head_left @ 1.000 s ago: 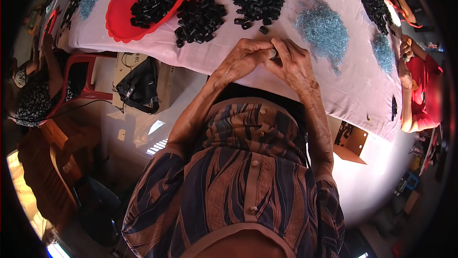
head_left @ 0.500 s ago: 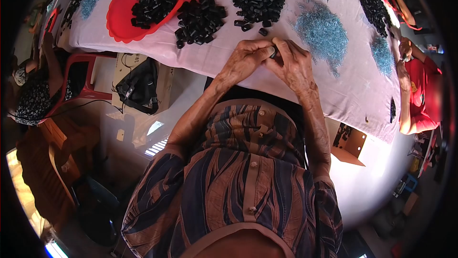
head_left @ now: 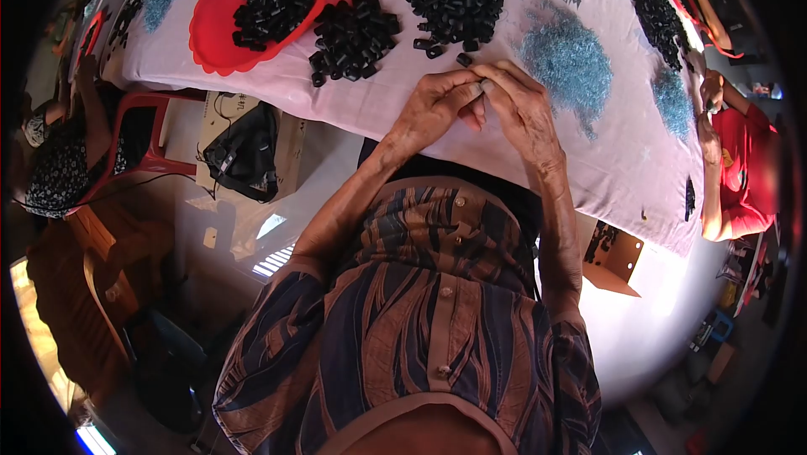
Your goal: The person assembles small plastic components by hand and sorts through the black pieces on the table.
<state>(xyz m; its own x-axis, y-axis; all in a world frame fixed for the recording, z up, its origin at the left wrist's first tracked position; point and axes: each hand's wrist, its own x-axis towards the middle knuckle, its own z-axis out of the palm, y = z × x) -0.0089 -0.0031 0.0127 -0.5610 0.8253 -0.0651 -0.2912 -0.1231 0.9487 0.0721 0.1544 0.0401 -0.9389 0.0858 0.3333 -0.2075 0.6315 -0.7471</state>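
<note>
My left hand [head_left: 433,110] and my right hand [head_left: 523,112] meet over the near edge of the cloth-covered table. Both are closed, thumbs and fingertips pinched together. Between them is a small black plastic piece, now almost wholly covered by the fingers. Just beyond the fingertips lies a loose black piece [head_left: 464,60]. Further off is a big pile of short black plastic pieces [head_left: 454,1], with a smaller heap [head_left: 355,39] to its left. Right of my right hand spreads a pile of tiny shiny blue-silver parts [head_left: 572,64], too fine to name.
A red scalloped bowl [head_left: 210,34] holding black pieces stands at the left on the pink tablecloth [head_left: 336,106]. Other piles lie at both table ends, where other people sit. Below are a red chair [head_left: 134,131], a box with a black bag [head_left: 244,152] and an open carton [head_left: 618,266].
My right hand's fingers have stretched forward and closed over the fingertips of my left hand. The dark piece seen between them before is now mostly hidden.
</note>
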